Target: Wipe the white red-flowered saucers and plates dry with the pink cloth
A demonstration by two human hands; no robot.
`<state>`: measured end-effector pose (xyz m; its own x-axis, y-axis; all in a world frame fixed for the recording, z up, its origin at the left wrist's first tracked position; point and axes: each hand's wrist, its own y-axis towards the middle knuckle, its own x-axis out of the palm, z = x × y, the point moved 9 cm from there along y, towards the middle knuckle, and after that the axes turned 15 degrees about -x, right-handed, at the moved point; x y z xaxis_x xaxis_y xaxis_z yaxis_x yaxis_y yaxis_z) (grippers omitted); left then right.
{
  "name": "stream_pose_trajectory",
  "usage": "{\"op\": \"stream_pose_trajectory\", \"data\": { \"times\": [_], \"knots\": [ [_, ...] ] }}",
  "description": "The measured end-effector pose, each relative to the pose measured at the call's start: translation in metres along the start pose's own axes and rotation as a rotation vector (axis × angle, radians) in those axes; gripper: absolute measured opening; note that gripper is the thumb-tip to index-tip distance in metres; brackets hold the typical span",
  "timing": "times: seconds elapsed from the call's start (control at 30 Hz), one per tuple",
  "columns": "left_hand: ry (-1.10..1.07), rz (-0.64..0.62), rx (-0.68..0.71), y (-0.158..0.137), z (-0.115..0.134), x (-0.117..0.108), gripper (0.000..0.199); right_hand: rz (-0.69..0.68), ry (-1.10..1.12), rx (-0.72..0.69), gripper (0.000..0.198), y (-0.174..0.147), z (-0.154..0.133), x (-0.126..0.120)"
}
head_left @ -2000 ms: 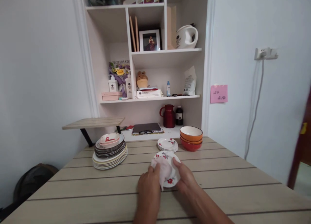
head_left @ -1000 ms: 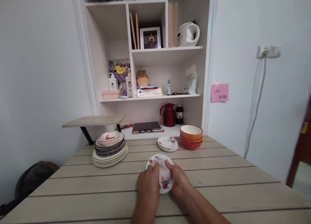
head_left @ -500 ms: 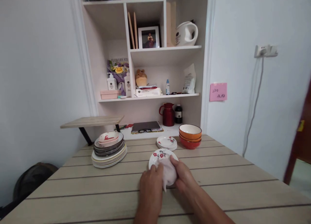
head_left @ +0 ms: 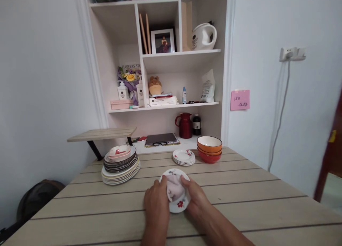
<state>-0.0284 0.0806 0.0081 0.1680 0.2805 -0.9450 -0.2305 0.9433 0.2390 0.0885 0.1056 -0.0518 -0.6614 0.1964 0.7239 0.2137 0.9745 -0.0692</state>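
Note:
A small white plate [head_left: 176, 207] with red flowers is held between my two hands above the table, tilted toward me. A pale pink cloth [head_left: 175, 189] lies bunched on its face. My right hand [head_left: 196, 196] grips the plate's right rim, thumb on top and the other fingers underneath. At the left rim, my left hand [head_left: 157, 198] is closed, its fingertips at the edge of the cloth and plate; part of its grip is hidden. Just beyond stands a short stack of matching flowered plates [head_left: 184, 157].
Stacked orange and red bowls [head_left: 210, 150] stand at the back right. At the left is a tall pile of plates [head_left: 120, 167] topped by pink-edged dishes, near a raised wooden shelf [head_left: 103, 134]. A red jug [head_left: 185, 125] and a laptop [head_left: 160, 139] sit behind the table [head_left: 107, 217].
The plate has turned, so its flowers now show near the bottom right. Both hands have shifted slightly left, and the cloth has moved up and left on the plate.

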Motion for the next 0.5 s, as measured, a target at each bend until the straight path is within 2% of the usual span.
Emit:
{"op": "stream_pose_trajectory", "data": {
  "times": [0.1, 0.2, 0.33, 0.43, 0.5],
  "knots": [
    [-0.009, -0.013, 0.063, -0.005, 0.013, 0.002, 0.044, 0.064, 0.025, -0.029, 0.035, 0.005, -0.016, -0.007],
    [-0.096, -0.063, 0.091, -0.006, 0.020, 0.011, 0.050, 0.102, 0.042, 0.003, 0.039, 0.009, -0.020, -0.012],
    [-0.443, -0.176, 0.126, 0.002, 0.016, 0.025, 0.073, 0.106, 0.066, 0.089, 0.040, 0.012, -0.013, -0.014],
    [-0.733, -0.127, 0.238, 0.005, 0.015, 0.019, 0.084, 0.102, 0.067, 0.129, 0.042, 0.013, -0.011, -0.015],
    [-0.817, -0.104, 0.292, 0.003, 0.017, 0.015, 0.085, 0.089, 0.093, 0.128, 0.043, 0.014, -0.014, -0.014]
  ]
}}
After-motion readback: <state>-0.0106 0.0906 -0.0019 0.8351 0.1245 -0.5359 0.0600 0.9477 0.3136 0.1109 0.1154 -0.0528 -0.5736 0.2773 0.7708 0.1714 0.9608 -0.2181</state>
